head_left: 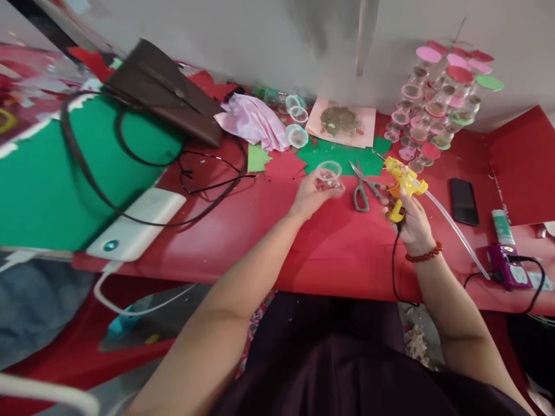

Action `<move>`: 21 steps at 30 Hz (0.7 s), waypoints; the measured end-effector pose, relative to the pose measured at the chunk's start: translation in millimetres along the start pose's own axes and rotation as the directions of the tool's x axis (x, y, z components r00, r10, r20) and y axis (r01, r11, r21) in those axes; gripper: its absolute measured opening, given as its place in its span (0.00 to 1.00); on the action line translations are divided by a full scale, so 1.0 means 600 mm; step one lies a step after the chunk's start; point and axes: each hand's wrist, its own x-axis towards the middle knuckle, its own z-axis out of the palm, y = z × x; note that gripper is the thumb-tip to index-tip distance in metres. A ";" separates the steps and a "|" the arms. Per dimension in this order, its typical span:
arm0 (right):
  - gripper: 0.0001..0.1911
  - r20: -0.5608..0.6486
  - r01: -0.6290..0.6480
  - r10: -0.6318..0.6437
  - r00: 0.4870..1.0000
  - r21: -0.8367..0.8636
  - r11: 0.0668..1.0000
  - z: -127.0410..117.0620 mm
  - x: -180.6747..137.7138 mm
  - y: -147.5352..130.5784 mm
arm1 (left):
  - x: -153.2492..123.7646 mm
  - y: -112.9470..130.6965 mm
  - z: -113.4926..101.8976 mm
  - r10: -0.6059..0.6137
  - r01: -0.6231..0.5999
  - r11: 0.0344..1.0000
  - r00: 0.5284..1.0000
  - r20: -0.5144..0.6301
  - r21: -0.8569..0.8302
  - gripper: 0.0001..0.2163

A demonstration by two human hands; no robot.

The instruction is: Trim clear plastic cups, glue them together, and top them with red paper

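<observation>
Clear cup [328,175], apparently empty, is pinched by left hand [310,197]; right hand [413,224] clasps glue gun [405,182].

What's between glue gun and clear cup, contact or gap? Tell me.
Apart. Head view: the right hand holds the glue gun, the left hand the clear cup, with scissors lying in the gap between.

i see a yellow glue gun [405,186] with a black cord [394,260], a clear cup [328,176], a red tabletop [338,248], grey-handled scissors [363,188], green paper [342,153], a red bead bracelet [424,253], a brown bag [167,92] and a black phone [463,201].
</observation>
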 end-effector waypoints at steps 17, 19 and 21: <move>0.29 0.166 0.155 -0.108 0.980 -0.305 0.940 0.066 -0.017 -0.012 | 0.015 -0.003 -0.016 0.268 -0.254 0.872 0.963 0.026 0.418 0.10; 0.31 0.159 0.140 -0.093 0.983 -0.316 0.938 0.055 -0.013 0.000 | 0.016 -0.004 -0.018 0.251 -0.242 0.882 0.968 0.032 0.404 0.11; 0.31 0.160 0.133 -0.086 0.983 -0.311 0.941 0.046 -0.012 0.005 | 0.016 -0.005 -0.018 0.246 -0.244 0.885 0.968 0.045 0.396 0.12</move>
